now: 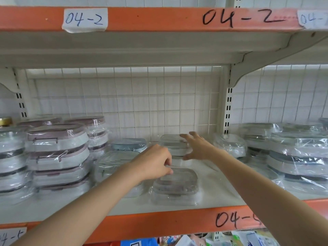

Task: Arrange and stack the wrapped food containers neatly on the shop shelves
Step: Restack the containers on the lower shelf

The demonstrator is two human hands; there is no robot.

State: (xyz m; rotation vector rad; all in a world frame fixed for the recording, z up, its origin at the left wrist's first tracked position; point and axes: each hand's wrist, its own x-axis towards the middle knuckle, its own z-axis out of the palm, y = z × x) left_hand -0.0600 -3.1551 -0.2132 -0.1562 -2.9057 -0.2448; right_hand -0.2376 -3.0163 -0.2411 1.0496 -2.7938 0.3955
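Left hand (156, 161) pinches the wrap of the front container (175, 186) on the shelf (220, 183). Right hand (197, 146), fingers spread, reaches the rear container (173, 144) directly behind; it is nearer.

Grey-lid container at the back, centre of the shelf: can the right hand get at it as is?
Probably yes. The right hand is open, fingers spread right beside the grey-lid container, with nothing between them. The left hand is lower, over the front container.
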